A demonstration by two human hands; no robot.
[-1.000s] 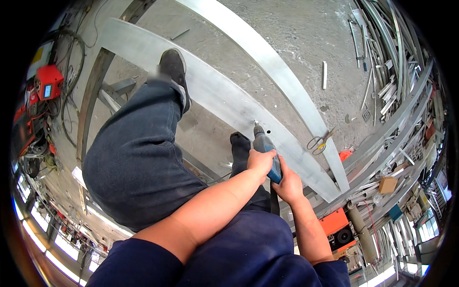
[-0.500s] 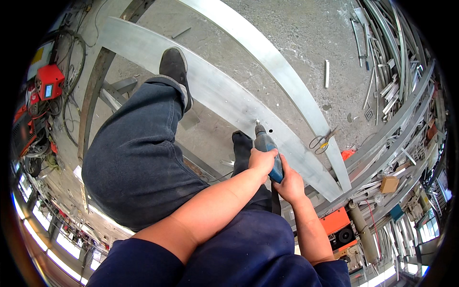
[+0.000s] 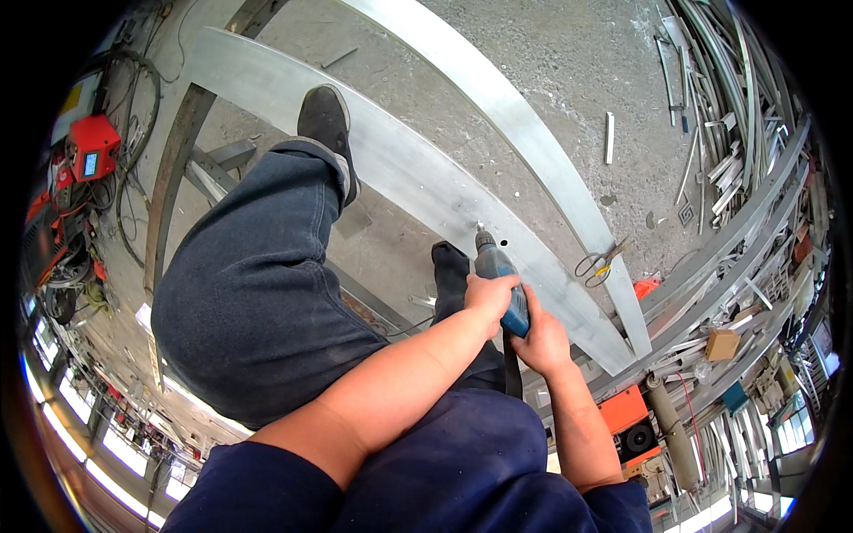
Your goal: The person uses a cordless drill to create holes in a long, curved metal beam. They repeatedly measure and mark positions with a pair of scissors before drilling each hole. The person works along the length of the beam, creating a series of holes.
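Observation:
Both my hands are closed round a blue power drill (image 3: 495, 264). My left hand (image 3: 490, 298) wraps the body from the left side, and my right hand (image 3: 542, 338) grips its rear end. The drill's chuck points away from me at a wide flat metal bar (image 3: 413, 174), and light shavings lie round its tip. Just right of the chuck, a round dark hole (image 3: 504, 242) shows in the bar. My left shoe (image 3: 323, 120) rests on the same bar, farther up and left. The bit's very tip is hard to make out.
A second metal bar (image 3: 498, 96) runs beyond the first, with scissors (image 3: 601, 265) lying across its near part. Metal offcuts (image 3: 730, 169) pile up at the right. Red machines stand at the left (image 3: 92, 147) and lower right (image 3: 625, 417). Dark steel supports (image 3: 180, 151) sit beneath the bars.
Hardly anything differs. The drill and both hands stay at the same spot on the bar, and the whole view has shifted very slightly.

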